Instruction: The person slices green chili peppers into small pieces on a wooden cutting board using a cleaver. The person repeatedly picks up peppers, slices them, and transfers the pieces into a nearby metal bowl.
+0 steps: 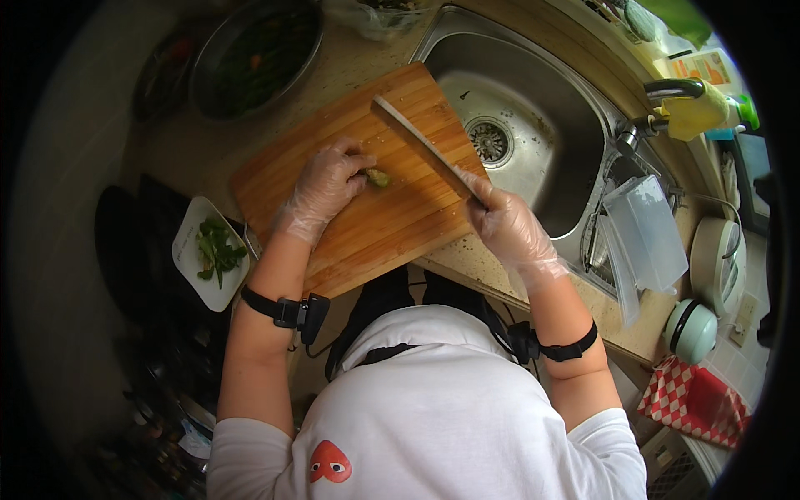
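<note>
My left hand [334, 178], in a clear plastic glove, pinches a small green-and-brown piece of vegetable [377, 177] over the wooden cutting board [400, 219]. Its exact kind is unclear. My right hand [506, 219], gloved the same way, grips the handle of a kitchen knife [425, 144]. The blade is raised with its tip pointing up and left over the board, apart from the vegetable piece. Tiny crumbs dot the wood. The board lies aslant on the counter, and its right corner overhangs the sink.
A steel sink [519, 125] with a tap [634, 134] is at the right, plastic containers [647, 234] beside it. Left stands a white dish [190, 244] with green leaves [219, 249]. A large bowl [315, 53] of greens is at the back left. A counter edge [459, 265] runs before me.
</note>
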Demonstrator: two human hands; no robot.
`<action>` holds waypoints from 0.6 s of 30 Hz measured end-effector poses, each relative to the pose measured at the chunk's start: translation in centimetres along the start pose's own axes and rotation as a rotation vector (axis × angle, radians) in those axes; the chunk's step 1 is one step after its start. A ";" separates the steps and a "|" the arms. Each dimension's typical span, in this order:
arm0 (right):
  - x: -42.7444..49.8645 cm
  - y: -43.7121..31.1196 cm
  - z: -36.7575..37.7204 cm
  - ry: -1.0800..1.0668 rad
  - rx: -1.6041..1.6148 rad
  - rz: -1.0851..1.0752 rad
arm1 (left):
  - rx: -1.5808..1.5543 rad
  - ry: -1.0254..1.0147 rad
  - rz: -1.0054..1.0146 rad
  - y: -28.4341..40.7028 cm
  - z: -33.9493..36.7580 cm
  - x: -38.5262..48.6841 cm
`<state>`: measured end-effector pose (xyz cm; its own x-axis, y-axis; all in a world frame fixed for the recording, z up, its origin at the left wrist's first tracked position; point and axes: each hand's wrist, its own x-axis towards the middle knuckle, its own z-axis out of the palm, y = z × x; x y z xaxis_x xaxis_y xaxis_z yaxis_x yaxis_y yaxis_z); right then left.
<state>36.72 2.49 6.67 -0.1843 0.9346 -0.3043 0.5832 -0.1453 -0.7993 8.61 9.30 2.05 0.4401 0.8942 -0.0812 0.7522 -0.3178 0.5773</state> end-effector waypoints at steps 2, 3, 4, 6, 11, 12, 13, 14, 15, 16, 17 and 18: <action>-0.3 0.0 -0.2 -0.046 -0.051 -0.019 | 0.004 0.028 0.016 -0.2 0.4 0.1; -0.5 0.1 -0.4 -0.081 -0.090 0.000 | 0.006 0.010 -0.017 -0.2 0.6 0.0; -0.6 0.2 -0.5 -0.076 -0.089 -0.031 | -0.025 0.036 -0.042 -0.3 0.8 -0.2; -1.1 0.4 -1.3 -0.084 -0.114 -0.055 | -0.093 0.079 -0.093 -0.2 1.2 -0.4; -2.2 0.6 -2.5 -0.085 -0.319 -0.187 | -0.268 0.169 -0.224 -0.2 2.2 -0.8; -2.3 0.6 -2.6 -0.089 -0.360 -0.216 | -0.329 0.187 -0.265 -0.2 2.5 -0.8; -2.3 0.6 -2.5 -0.088 -0.402 -0.246 | -0.381 0.197 -0.271 -0.4 2.7 -0.8; -2.4 0.6 -2.4 -0.082 -0.401 -0.229 | -0.433 0.207 -0.275 -0.5 3.1 -0.7; -2.3 0.6 -2.2 -0.073 -0.403 -0.214 | -0.474 0.224 -0.269 -0.6 3.4 -0.5; -2.3 0.7 -2.1 -0.066 -0.404 -0.198 | -0.507 0.247 -0.275 -0.7 3.8 -0.5; -2.3 0.7 -2.0 -0.065 -0.391 -0.193 | -0.528 0.276 -0.271 -0.8 4.1 -0.4; -2.3 0.8 -1.9 -0.065 -0.377 -0.187 | -0.549 0.304 -0.267 -1.0 4.3 -0.4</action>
<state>39.10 0.86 7.69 -0.3572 0.9092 -0.2139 0.7814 0.1654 -0.6017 9.81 7.88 -2.00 0.0560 0.9942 -0.0923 0.4228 0.0601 0.9042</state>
